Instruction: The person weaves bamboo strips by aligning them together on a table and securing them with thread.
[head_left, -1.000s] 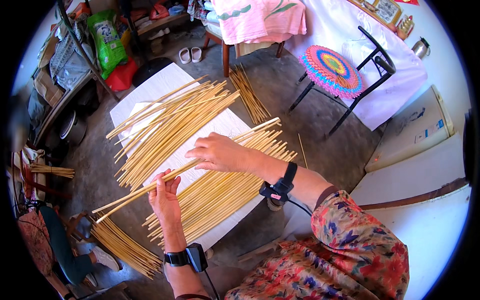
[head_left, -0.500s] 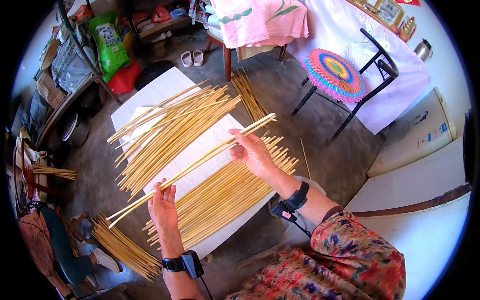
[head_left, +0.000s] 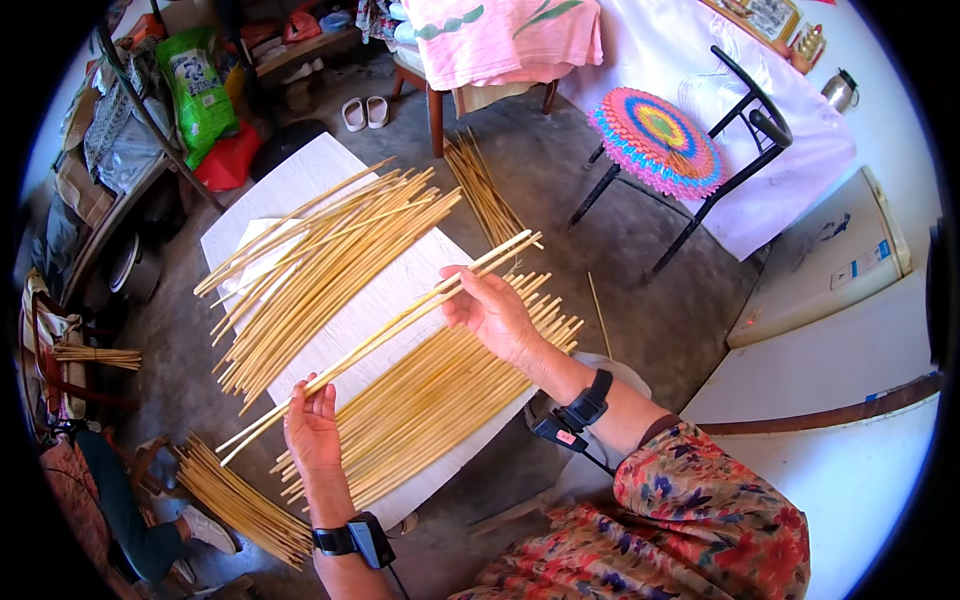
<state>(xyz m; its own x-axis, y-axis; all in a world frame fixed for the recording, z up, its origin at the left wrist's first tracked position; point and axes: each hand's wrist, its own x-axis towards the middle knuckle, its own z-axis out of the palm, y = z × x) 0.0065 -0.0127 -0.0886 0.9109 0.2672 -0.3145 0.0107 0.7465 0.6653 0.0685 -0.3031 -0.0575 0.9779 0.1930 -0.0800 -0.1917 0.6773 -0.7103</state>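
Note:
A pair of long pale bamboo sticks [head_left: 388, 331] runs diagonally above a white table board [head_left: 431, 470]. My left hand [head_left: 311, 431] grips them toward their lower-left end, palm turned up with the fingers curled. Nearer their upper-right end, my right hand [head_left: 482, 311] has its thumb and fingers on the same sticks. Beneath them lies a dense row of sticks [head_left: 410, 400] along the near side of the board. A second, looser pile of sticks [head_left: 317, 281] is spread on the far half, partly over a white sheet [head_left: 255, 235].
Stick bundles lie on the floor at lower left [head_left: 242, 500] and back [head_left: 480, 185]. A black chair with a colourful cushion [head_left: 655, 135] stands at right beside a pale cabinet [head_left: 810, 265]. At left are a seated person's leg [head_left: 120, 500] and a cluttered shelf [head_left: 130, 160]. Slippers [head_left: 365, 113] sit behind.
My right hand has slid rightward along the sticks and turned from back-up to palm more upward. My left hand still holds them, now a little lower and further left in the picture.

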